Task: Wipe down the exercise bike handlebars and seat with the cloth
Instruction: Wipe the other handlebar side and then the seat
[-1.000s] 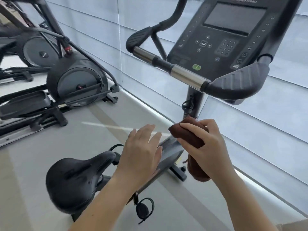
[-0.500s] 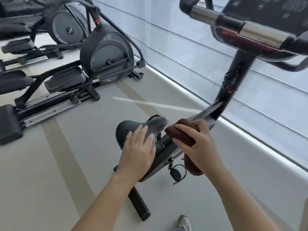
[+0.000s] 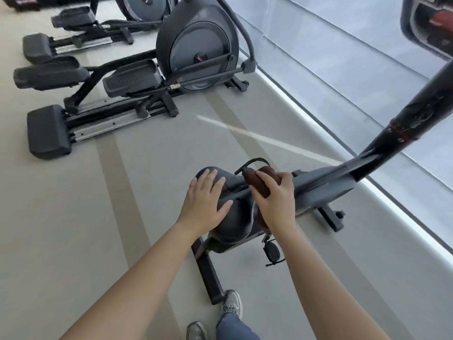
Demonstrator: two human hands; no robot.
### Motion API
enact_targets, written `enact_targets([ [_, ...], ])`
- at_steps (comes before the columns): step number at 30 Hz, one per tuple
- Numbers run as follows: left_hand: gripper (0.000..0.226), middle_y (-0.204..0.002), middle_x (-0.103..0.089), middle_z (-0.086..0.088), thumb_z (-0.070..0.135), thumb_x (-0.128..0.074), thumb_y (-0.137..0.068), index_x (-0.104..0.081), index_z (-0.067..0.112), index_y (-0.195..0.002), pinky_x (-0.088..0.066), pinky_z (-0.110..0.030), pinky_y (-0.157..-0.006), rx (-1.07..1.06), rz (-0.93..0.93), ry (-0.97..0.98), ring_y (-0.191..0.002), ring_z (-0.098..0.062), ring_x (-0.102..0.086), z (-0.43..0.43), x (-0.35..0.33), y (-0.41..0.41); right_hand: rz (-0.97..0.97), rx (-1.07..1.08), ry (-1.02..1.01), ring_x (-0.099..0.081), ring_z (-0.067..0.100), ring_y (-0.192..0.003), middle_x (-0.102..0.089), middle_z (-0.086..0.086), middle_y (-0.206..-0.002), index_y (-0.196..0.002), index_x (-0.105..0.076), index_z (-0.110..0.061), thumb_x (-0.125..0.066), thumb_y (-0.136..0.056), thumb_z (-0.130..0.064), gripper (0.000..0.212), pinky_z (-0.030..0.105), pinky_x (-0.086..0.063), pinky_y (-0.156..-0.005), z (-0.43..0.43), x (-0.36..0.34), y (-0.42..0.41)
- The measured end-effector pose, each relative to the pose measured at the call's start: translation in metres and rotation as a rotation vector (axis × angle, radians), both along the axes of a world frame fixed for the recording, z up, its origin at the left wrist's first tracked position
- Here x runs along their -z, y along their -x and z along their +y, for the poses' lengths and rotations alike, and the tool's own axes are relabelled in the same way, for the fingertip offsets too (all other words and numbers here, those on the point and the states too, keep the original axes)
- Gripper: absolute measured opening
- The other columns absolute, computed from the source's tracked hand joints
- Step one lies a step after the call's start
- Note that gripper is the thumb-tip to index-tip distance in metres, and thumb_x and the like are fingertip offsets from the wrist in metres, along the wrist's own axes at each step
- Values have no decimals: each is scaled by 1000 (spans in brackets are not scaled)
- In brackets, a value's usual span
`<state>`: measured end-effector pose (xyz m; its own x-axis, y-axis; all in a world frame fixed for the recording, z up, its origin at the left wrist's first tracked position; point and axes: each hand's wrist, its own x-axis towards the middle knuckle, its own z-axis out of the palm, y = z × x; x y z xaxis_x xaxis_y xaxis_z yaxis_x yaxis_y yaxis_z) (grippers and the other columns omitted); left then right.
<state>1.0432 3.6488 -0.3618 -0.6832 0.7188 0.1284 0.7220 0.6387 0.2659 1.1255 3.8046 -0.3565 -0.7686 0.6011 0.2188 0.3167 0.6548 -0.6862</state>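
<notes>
Brown cloth (image 3: 251, 182) under right fingers (image 3: 265, 179)

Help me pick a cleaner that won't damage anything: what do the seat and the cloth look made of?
The seat looks like black vinyl or synthetic leather: smooth, with a dull sheen. The cloth, gripped in the right hand, looks like brown terry or microfibre: matte, soft, bunched.

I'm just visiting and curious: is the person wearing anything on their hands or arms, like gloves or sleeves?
No. The left hand and right hand are bare: no gloves, rings or watch show. The left forearm and right forearm are uncovered to the picture's edge, no sleeve in view. Below, a blue trouser leg and grey trainers show.
</notes>
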Motion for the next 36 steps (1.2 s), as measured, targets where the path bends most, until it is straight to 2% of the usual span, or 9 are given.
enact_targets([
  [4,62,-149,-26,-17,42,-49,-89,-35,7,-138,-11,-46,-112,-34,-52,24,-139,-31,-15,8,17,12,-40,-4,-6,-45,30,-107,-48,12,-111,-111,-64,-23,-69,-79,-28,32,30,-39,-82,14,32,15],
  [7,63,-148,-27,-18,42,-50,-89,-35,7,-138,-12,-47,-111,-32,-62,49,-138,-32,-18,7,24,18,-61,-24,-59,-47,31,-100,-49,13,-103,-108,-66,-22,-68,-79,-29,29,28,-36,-78,43,33,34],
  [12,65,-150,-22,-17,46,-43,-90,-29,7,-141,-12,-45,-112,-143,-113,64,-139,-30,-15,0,26,22,-110,18,14,-45,29,-102,-46,8,-101,-106,-66,-26,-66,-80,-31,27,25,-32,-81,57,28,45],
  [16,71,-150,-21,-18,51,-33,-87,-28,5,-141,-14,-43,-112,-185,-161,44,-139,-30,-15,2,24,17,-83,-218,-64,-51,29,-94,-50,11,-102,-104,-68,-28,-71,-77,-28,27,26,-37,-79,32,25,27],
  [22,69,-148,-26,-20,51,-26,-90,-33,1,-138,-20,-46,-112,-209,-188,-27,-138,-33,-20,5,25,13,-327,-577,-108,-54,25,-95,-51,6,-106,-111,-64,-33,-67,-78,-40,34,39,-47,-82,57,4,61],
  [26,64,-142,-34,-24,42,-30,-89,-40,-3,-133,-29,-52,-106,-210,-206,-78,-133,-38,-29,5,25,12,-405,-722,-83,-52,20,-94,-50,3,-106,-114,-63,-33,-66,-79,-40,36,33,-42,-85,64,1,93],
  [30,60,-141,-37,-24,37,-34,-88,-43,-4,-131,-33,-54,-103,-217,-194,-116,-132,-38,-30,5,26,13,-441,-830,-25,-49,14,-92,-51,2,-106,-114,-63,-32,-68,-79,-37,36,17,-31,-76,70,4,129],
  [33,58,-139,-39,-24,34,-36,-86,-46,-4,-129,-35,-56,-100,-227,-189,-140,-131,-38,-33,5,27,13,-459,-889,36,-52,16,-98,-52,4,-109,-116,-61,-29,-68,-79,-34,37,18,-33,-79,65,10,157],
  [36,57,-138,-40,-24,32,-38,-85,-47,-5,-128,-35,-55,-101,-225,-174,-150,-130,-39,-34,5,28,13,-542,-959,103,-52,15,-103,-54,2,-113,-120,-56,-34,-64,-82,-36,38,20,-35,-81,61,19,167],
])
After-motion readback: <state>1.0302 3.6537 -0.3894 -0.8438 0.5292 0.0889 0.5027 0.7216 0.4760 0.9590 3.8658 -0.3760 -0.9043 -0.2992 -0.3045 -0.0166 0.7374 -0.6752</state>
